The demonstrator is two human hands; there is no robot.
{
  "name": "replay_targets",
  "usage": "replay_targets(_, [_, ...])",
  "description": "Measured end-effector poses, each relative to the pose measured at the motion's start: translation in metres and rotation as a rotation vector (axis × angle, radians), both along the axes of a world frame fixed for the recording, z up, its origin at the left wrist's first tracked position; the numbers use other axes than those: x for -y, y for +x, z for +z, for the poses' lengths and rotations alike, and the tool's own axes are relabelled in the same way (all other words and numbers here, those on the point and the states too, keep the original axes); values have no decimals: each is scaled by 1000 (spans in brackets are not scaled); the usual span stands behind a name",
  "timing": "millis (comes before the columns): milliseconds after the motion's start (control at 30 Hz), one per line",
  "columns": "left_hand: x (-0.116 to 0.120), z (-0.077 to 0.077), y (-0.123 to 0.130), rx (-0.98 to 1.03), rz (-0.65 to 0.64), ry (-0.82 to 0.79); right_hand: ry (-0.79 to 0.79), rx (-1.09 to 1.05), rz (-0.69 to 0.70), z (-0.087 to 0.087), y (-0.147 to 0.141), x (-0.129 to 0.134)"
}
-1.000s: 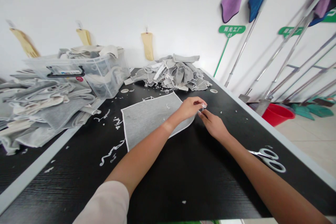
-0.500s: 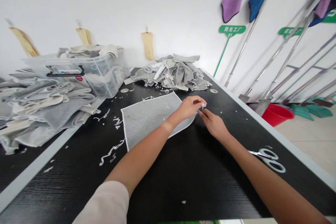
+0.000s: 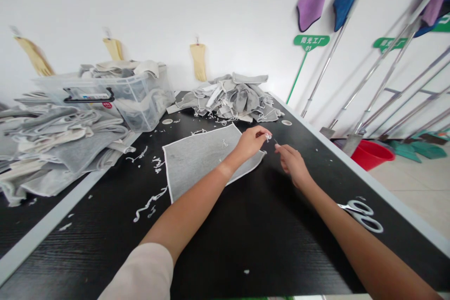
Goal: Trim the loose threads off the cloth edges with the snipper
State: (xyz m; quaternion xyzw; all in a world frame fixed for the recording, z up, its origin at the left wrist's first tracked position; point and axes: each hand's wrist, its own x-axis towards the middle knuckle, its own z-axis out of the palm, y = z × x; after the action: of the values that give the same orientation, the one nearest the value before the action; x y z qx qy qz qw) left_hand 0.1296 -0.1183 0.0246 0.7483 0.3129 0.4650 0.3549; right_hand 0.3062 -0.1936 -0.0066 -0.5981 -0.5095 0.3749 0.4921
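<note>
Over the right corner of a grey cloth (image 3: 197, 157) with white edging, my left hand (image 3: 250, 142) pinches a small tuft of white thread (image 3: 268, 137). My right hand (image 3: 292, 163) is closed just to the right, around a thin metal-tipped tool (image 3: 275, 141). Most of that tool is hidden in the fingers, so its kind is unclear. Its tip points toward the tuft, with a small gap between them. The cloth lies flat on the black table (image 3: 246, 239), partly covered by my left forearm. Scissors (image 3: 363, 215) with pale handles lie beyond my right forearm.
A heap of grey cloths (image 3: 235, 98) sits at the table's far end. Stacked cloths (image 3: 66, 140) and a filled clear plastic box (image 3: 137, 103) are on the left. Thread scraps (image 3: 149, 206) are scattered left of the flat cloth. A red bucket (image 3: 372, 154) stands on the floor.
My hands have drawn apart: the right moved right and slightly down, the left a little left with the white tuft. The cloth's right corner now shows between and below them.
</note>
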Motion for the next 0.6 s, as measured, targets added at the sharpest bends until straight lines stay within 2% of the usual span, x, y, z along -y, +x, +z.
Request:
replay_targets(67, [5, -5, 1, -88, -46, 17, -37, -232, 28, 5, -2, 1])
replay_targets(133, [12, -7, 3, -169, -74, 67, -95, -421, 120, 10, -2, 3])
replay_targets(233, [25, -9, 6, -252, -63, 125, -182, -593, 264, 14, -1, 3])
replay_targets(367, [32, -10, 9, -321, 17, 156, -216, -617, 346, 10, 2, 1])
replay_targets(600, [37, -12, 8, -446, 82, 271, -310, -479, 280, 0, 6, -5])
